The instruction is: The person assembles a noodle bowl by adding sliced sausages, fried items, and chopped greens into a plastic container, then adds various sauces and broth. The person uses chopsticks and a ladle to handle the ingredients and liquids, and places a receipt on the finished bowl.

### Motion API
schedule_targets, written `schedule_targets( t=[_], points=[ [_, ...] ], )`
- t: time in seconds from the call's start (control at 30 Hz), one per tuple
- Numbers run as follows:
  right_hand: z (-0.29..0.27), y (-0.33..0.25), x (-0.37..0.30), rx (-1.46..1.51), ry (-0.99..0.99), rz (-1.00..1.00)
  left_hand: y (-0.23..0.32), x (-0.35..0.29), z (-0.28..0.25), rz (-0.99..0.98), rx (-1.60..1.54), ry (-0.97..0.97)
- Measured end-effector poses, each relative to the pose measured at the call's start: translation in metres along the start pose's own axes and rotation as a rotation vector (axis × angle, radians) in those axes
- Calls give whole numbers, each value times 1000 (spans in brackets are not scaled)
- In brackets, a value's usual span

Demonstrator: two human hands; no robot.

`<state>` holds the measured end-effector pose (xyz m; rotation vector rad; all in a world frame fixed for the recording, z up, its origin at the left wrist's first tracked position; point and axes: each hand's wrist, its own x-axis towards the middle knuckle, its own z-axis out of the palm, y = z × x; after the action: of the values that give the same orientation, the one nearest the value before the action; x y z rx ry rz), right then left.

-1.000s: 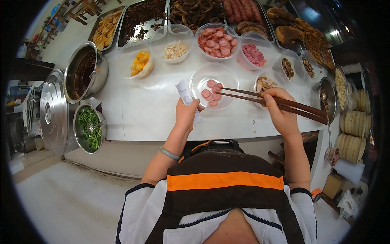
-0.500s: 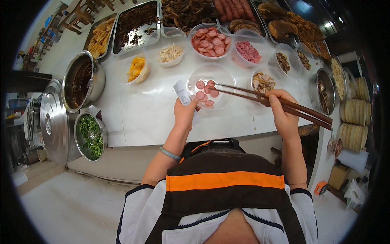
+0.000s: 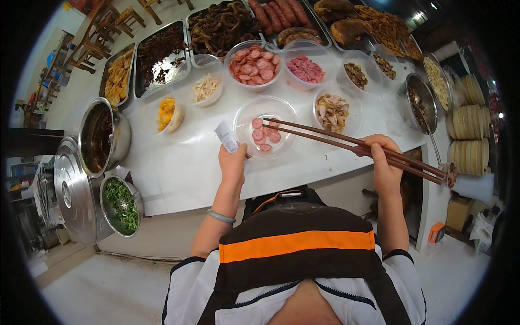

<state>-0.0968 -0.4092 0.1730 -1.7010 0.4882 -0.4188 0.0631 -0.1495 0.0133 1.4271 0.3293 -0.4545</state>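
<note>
My right hand (image 3: 385, 162) is closed around long brown wooden chopsticks (image 3: 319, 134). Their tips reach down among a few round pink sausage slices (image 3: 259, 134) in a clear plastic bowl (image 3: 293, 125). Left of that bowl, my left hand (image 3: 233, 162) pinches a small printed paper slip (image 3: 226, 136). Something dark shows just behind its fingers, too hidden to name. Beyond the bowl stands a fuller clear bowl of sausage slices (image 3: 254, 65). Near the chopsticks is a bowl of pale brown sliced pieces (image 3: 331, 112).
More clear bowls hold diced pink meat (image 3: 306, 70), pale shreds (image 3: 206, 88) and yellow pieces (image 3: 167, 114). Metal trays (image 3: 134, 81) of cooked food line the far edge. At left stand a pot of dark sauce (image 3: 125, 130) and a bowl of chopped greens (image 3: 120, 206); stacked plates (image 3: 467, 123) stand right.
The whole view has shifted, so the table things sit further left in it. The chopstick tips have moved leftward across the bowl, and the sausage slices lie slightly differently.
</note>
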Motion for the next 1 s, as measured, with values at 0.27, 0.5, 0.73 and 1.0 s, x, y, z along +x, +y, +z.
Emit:
schedule_targets(
  t=[0.27,0.5,0.73,1.0],
  points=[
    [-91,-1,3,199,140,-48,-9,-24,17,20,77,102],
    [-212,-11,24,7,122,-123,-35,-78,55,51,-17,244],
    [-249,18,52,-42,-86,-123,-68,-120,92,51,-95,368],
    [-238,40,69,61,-165,-57,-78,-138,102,1,-104,445]
  ],
)
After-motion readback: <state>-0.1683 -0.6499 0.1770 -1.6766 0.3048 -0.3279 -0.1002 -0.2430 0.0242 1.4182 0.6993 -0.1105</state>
